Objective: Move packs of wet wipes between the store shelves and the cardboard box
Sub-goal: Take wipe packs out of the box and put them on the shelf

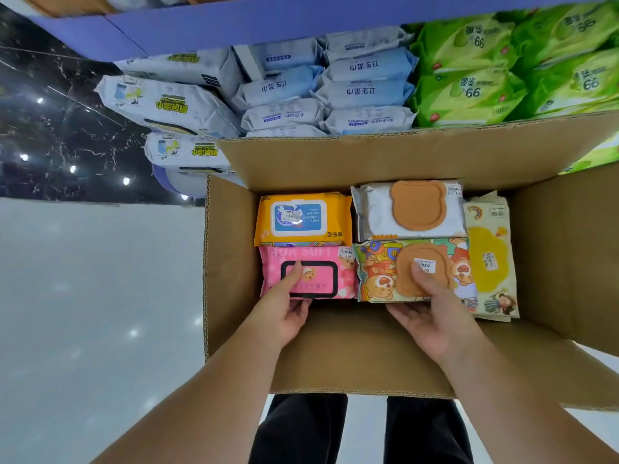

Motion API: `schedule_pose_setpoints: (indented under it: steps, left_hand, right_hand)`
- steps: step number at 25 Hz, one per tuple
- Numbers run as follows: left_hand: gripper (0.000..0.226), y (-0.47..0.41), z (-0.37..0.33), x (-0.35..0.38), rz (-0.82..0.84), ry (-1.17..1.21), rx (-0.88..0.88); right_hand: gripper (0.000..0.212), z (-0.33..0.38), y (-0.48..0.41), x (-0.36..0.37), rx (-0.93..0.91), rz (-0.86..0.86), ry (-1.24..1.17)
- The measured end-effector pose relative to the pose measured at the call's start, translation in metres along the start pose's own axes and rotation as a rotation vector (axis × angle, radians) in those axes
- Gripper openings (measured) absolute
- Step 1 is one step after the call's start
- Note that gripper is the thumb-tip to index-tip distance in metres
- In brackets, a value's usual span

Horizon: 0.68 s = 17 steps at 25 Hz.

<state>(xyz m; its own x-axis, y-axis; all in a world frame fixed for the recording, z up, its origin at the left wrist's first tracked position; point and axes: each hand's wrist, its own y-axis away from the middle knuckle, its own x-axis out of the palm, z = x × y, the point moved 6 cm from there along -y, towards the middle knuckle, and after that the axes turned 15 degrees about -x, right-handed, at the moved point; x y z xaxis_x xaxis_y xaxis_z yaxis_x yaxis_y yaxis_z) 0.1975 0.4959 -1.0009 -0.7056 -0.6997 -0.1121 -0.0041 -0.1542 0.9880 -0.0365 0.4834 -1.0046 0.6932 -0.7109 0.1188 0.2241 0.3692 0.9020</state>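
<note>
Cardboard box: left hand pinches pink pack at 7 o'clock, right hand pinches cartoon-bear pack at 5, thumbs topside, probably for lifting.

Shelf: stacked white-blue packs left and centre, green packs right. Cardboard box holds five packs.

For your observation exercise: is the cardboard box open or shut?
Open: the cardboard box has its flaps spread, with wipe packs visible inside.

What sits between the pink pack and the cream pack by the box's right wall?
The cartoon-bear pack, gripped by the right hand, fills the stretch from pink pack to cream pack; head view.
</note>
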Motion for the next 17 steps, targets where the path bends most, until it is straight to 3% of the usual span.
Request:
schedule_pose_setpoints:
  steps: [6, 11, 17]
  left_hand:
    - [0.039, -0.01, 0.004, 0.003, 0.07, -0.031, 0.03]
    - [0.05, -0.015, 0.022, 0.008, 0.093, 0.005, 0.108]
    - [0.048, 0.053, 0.035, -0.016, 0.117, -0.145, 0.183]
  right_hand:
    - [0.065, -0.001, 0.002, -0.015, -0.05, -0.057, -0.042]
    - [0.032, 0.004, 0.009, -0.021, -0.113, -0.014, -0.016]
    - [0.052, 0.034, 0.074, -0.026, -0.206, 0.086, 0.144]
